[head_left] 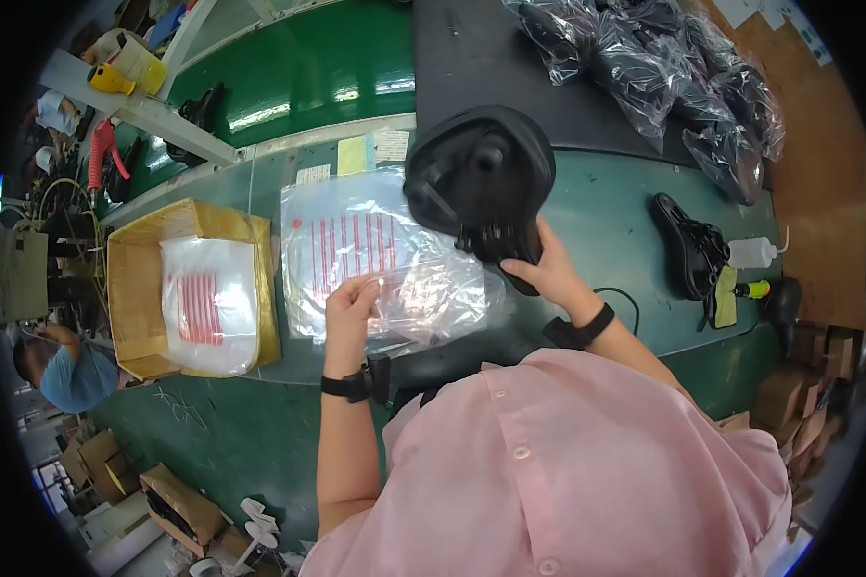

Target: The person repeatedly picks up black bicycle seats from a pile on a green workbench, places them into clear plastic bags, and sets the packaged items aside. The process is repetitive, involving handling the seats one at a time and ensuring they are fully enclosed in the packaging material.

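Observation:
A black bicycle saddle (515,144) is tilted up over the green workbench, its hollow underside partly showing. My right hand (551,267) grips its narrow end, thumb on top. Lower and to the left, my left hand (352,304) pinches the edge of a clear plastic bag (428,293) between thumb and fingers. That bag lies crumpled over a pile of flat clear bags (322,216) with red printed lines. The saddle's wide part overhangs the pile's upper right corner.
Left of the pile stands a tan open box (130,288) with more printed bags (197,308). Bagged black saddles (645,77) lie at the back right on a black mat (457,58). Another black saddle (688,245) and a white squeeze bottle (752,253) are at right. A person (77,375) is far left.

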`<state>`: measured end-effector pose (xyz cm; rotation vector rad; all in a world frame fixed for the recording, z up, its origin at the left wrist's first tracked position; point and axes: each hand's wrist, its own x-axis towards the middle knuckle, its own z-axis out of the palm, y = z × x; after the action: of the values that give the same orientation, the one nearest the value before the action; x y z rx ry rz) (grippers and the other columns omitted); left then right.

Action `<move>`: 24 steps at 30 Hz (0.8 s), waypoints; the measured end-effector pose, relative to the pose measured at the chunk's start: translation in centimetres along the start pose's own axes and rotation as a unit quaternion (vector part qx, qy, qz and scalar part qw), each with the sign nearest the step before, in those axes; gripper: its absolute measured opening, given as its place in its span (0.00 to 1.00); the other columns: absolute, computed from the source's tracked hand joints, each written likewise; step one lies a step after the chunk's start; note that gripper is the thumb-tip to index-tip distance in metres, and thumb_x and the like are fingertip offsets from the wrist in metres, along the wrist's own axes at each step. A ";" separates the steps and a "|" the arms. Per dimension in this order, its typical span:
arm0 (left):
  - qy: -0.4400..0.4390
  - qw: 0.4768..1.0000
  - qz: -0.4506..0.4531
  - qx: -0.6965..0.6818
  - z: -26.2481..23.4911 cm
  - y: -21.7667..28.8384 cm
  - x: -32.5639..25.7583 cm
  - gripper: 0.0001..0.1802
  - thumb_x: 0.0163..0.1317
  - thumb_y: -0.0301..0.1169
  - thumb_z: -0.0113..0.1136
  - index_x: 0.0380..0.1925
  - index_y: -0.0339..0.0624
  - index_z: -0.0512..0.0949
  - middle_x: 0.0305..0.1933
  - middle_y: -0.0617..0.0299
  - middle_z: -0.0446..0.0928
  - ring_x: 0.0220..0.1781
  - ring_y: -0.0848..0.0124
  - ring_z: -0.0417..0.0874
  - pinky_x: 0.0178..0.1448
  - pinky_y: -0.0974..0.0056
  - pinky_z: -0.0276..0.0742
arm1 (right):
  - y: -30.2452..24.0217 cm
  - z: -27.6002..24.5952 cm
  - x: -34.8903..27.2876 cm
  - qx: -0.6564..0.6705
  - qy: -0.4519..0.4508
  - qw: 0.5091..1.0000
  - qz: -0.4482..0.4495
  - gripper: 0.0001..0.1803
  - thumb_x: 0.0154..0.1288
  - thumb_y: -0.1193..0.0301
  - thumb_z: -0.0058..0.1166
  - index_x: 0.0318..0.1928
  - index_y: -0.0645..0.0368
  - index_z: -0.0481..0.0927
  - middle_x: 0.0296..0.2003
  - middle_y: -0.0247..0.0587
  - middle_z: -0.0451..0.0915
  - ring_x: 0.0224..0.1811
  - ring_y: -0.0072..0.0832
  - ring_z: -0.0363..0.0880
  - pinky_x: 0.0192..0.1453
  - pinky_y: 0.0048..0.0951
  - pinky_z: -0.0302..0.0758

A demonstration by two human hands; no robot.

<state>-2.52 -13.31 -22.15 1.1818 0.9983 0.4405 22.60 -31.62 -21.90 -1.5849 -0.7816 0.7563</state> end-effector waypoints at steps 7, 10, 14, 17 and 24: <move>0.095 0.989 0.071 -0.084 1.4 -1.3 1.6 0.11 0.66 0.31 0.56 0.36 0.34 0.83 0.17 0.70 0.71 0.16 0.81 0.65 0.21 0.72 0.61 | -1.1 1.5 -3.3 -0.355 -0.141 0.915 -0.130 0.33 0.44 0.76 0.66 0.53 0.55 0.69 0.46 0.47 0.76 0.48 0.46 0.76 0.45 0.42 0.76; 0.074 0.985 0.153 0.043 2.5 1.8 -0.6 0.10 0.64 0.30 0.57 0.40 0.37 0.83 0.17 0.69 0.73 0.18 0.81 0.68 0.23 0.70 0.65 | 0.8 2.6 -3.9 -0.388 -0.141 0.904 -0.107 0.32 0.44 0.75 0.66 0.53 0.54 0.69 0.45 0.47 0.76 0.47 0.46 0.77 0.44 0.42 0.76; -0.108 0.806 0.459 0.359 5.1 5.0 -4.9 0.16 0.57 0.28 0.63 0.47 0.50 0.83 0.16 0.63 0.73 0.17 0.71 0.72 0.23 0.65 0.68 | 0.3 2.9 -2.9 -0.264 -0.162 0.950 0.035 0.24 0.49 0.75 0.65 0.49 0.58 0.73 0.39 0.47 0.81 0.41 0.45 0.80 0.44 0.40 0.76; -0.084 0.862 0.382 0.324 5.5 3.8 -5.6 0.14 0.60 0.31 0.58 0.46 0.53 0.83 0.21 0.60 0.77 0.25 0.64 0.81 0.28 0.65 0.75 | 0.1 2.7 -2.8 0.022 -0.158 0.976 0.147 0.25 0.53 0.71 0.66 0.51 0.65 0.74 0.36 0.46 0.83 0.39 0.38 0.82 0.47 0.37 0.76; -0.345 0.876 0.314 0.122 16.7 6.2 -8.2 0.25 0.59 0.23 0.59 0.59 0.43 0.74 0.28 0.54 0.77 0.27 0.66 0.79 0.34 0.64 0.75 | -5.4 2.9 1.5 0.134 -0.006 0.963 0.232 0.45 0.54 0.65 0.65 0.68 0.67 0.57 0.60 0.52 0.68 0.62 0.35 0.66 0.64 0.34 0.65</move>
<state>8.30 -26.47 -12.47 1.7297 0.0230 0.3513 20.62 -28.14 -17.00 -1.5293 -0.2934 1.1577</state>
